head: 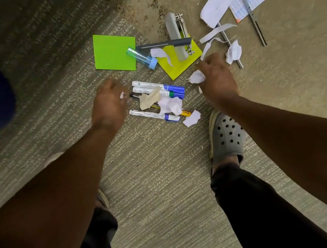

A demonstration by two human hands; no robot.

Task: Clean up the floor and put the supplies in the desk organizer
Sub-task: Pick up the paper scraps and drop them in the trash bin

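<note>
A small crumpled white paper scrap (196, 77) is being pinched by the right hand (216, 79), and a white bit by the left hand (107, 105), either side of the white blue-capped markers (158, 90)

the person is wearing black trousers (256, 205) reaching down to the ankles, and a grey perforated clog (226, 135) with round holes across its top and a paler, scuffed sole edge. the other shoe (102, 199) is showing only as a pale sliver. both forearms are showing bare, with no sleeves, and the left hand (107, 105) and right hand (216, 78) are bearing no rings or watch.
</note>
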